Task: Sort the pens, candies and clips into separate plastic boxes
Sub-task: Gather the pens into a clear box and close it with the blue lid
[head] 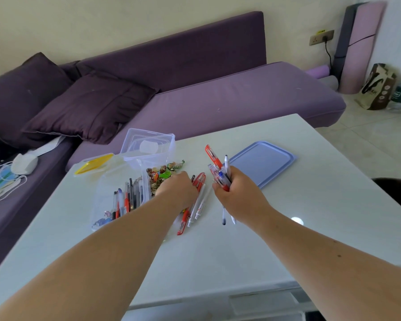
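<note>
Head view: right hand (pixel 235 193) grips plastic pens (pixel 218 172); left hand (pixel 177 189) over loose pens (pixel 198 202), grip unclear.

Purple sofa (pixel 195 89) — cream wall (pixel 102 19)

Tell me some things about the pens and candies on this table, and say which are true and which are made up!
1. The right hand grips a bunch of pens. True.
2. The blue lid sits on top of a box. False: it lies flat on the white table, to the right of the hands.
3. The long clear box already has pens in it. True; a few candies lie at its near end too.
4. The candy pile is inside the yellow lid. False: the candies lie loose on the table beside the long clear box.
5. The left hand is lifted high above the table. False: it reaches down to the loose pens and candies.
</note>
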### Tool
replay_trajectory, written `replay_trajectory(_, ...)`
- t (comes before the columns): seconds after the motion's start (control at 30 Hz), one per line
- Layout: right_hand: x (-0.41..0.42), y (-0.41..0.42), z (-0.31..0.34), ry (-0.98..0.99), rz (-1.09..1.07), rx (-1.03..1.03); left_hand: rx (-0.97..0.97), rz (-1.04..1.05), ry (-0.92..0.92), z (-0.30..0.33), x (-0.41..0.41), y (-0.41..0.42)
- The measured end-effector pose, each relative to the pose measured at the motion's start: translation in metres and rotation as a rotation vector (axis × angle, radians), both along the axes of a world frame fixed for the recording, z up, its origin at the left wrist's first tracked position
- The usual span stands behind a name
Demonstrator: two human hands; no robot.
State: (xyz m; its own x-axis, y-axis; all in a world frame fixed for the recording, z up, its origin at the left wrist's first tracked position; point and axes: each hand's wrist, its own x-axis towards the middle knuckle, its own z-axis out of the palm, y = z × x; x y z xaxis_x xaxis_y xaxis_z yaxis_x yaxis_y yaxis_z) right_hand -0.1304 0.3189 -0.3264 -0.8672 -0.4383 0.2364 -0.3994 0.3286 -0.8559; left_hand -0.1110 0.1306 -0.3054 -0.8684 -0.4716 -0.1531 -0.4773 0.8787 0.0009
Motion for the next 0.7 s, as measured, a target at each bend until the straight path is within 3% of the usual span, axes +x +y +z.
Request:
replay_trajectory(0.3, -0.008, 0.004, 0.001, 0.003, -0.029, -0.024, -0.145, -0.021, -0.103, -0.021, 0.004, 0.014)
replay_trajectory(0.53, -0.014, 0.006, 0.002, 0.014, -0.059, -0.076, -0.002, -0.021, -0.084, -0.021, 0.001, 0.027)
replay_trajectory(0.7, -0.014, 0.006, -0.001, 0.030, -0.052, -0.075, -0.045, -0.003, -0.135, -0.016, 0.001, 0.035)
